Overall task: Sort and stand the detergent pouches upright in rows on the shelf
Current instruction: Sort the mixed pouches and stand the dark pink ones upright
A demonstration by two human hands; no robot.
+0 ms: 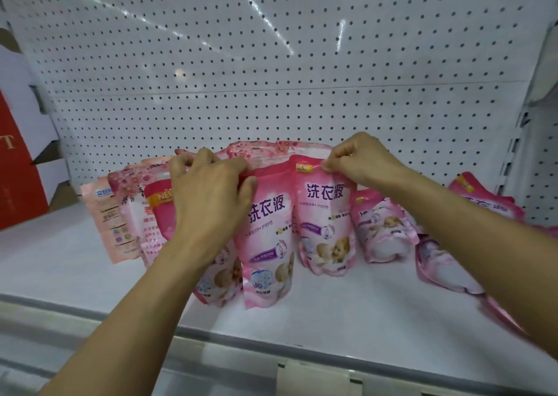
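The front strip of the shelf (332,311) lies bare before me, and so does its left end. Standing detergent pouches (324,214) block the middle; toppled pouches (437,262) crowd the right. The pegboard back wall (271,63) closes off the rear, and a red carton (15,160) bounds the left.

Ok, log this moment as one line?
left hand grips pouch top | right hand pinches next pouch top | both upright on shelf | right-side pouches lying

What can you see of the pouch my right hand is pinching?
The pouch is glossy pink plastic with purple lettering, a yellow NEW tag and a picture low on its front. It stands upright on the white shelf, beside another pink pouch. The right hand pinches its top edge.
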